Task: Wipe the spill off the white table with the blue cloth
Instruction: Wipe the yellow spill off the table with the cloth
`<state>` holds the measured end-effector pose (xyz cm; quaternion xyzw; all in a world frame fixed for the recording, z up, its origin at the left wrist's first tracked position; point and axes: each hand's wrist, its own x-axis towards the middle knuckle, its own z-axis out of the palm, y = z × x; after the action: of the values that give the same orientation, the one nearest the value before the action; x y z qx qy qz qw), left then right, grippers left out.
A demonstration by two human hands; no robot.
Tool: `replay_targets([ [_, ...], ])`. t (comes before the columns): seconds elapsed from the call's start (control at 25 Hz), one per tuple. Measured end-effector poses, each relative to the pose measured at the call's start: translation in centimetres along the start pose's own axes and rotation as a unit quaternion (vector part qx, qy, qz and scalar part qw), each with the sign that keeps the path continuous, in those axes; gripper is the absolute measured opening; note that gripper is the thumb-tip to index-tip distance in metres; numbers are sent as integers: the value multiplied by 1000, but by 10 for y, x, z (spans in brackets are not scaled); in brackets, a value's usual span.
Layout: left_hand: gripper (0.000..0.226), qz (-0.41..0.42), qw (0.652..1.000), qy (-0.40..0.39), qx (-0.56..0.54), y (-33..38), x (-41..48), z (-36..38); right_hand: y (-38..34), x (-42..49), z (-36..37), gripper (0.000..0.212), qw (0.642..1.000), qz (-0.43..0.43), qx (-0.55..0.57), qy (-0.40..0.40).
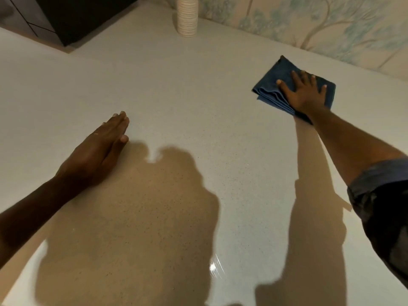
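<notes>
A folded blue cloth [273,85] lies on the white speckled table [176,96] at the far right, near the wall. My right hand [302,93] presses flat on top of it, fingers spread. My left hand [99,149] rests flat on the table at the left, fingers straight and together, holding nothing. A small wet glint [215,269] shows on the table near the front, right of the shadow of my head; I cannot make out a clear spill outline.
A stack of paper cups [187,16] stands at the back of the table. A dark cabinet [84,16] sits at the back left. A wall with tree-patterned wallpaper [320,21] borders the table's far right edge.
</notes>
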<state>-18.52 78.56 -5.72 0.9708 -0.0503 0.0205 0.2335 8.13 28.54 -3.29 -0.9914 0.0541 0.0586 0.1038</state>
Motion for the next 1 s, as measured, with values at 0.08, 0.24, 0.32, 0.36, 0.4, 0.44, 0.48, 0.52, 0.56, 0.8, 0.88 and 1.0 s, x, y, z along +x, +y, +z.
replay_targets([
  [0.08,77,-10,1000,-1,5,-2,1,1,6,-8,1,101,1000,21,8,8],
  [0.24,67,-40,999,0,4,6,1,5,-29,-43,15,104,1000,11,19,17],
  [0.32,67,-25,1000,14,4,3,1,9,-51,-82,24,101,999,-31,14,2],
  [0.36,68,-9,1000,26,6,-2,2,12,-63,-107,30,99,999,-53,9,0],
  [0.4,70,6,999,39,7,-9,4,14,-73,-136,37,96,997,-74,4,4],
  [0.44,71,19,999,48,3,-18,7,18,-80,-169,45,93,996,-93,0,14],
  [0.48,68,23,998,50,-5,-27,10,22,-83,-205,55,90,993,-116,-3,26],
  [0.52,63,21,998,49,-15,-41,14,27,-83,-245,65,88,989,-143,-4,35],
  [0.56,57,22,998,53,-23,-58,18,33,-77,-287,75,87,984,-171,-2,44],
  [0.8,55,-4,996,24,-81,-151,74,96,67,-408,64,88,988,-133,-44,68],
  [0.88,55,0,997,43,-57,-155,78,99,97,-371,42,91,998,-32,-36,50],
  [1.0,54,29,996,74,-30,-131,65,82,108,-308,26,92,994,90,9,56],
])
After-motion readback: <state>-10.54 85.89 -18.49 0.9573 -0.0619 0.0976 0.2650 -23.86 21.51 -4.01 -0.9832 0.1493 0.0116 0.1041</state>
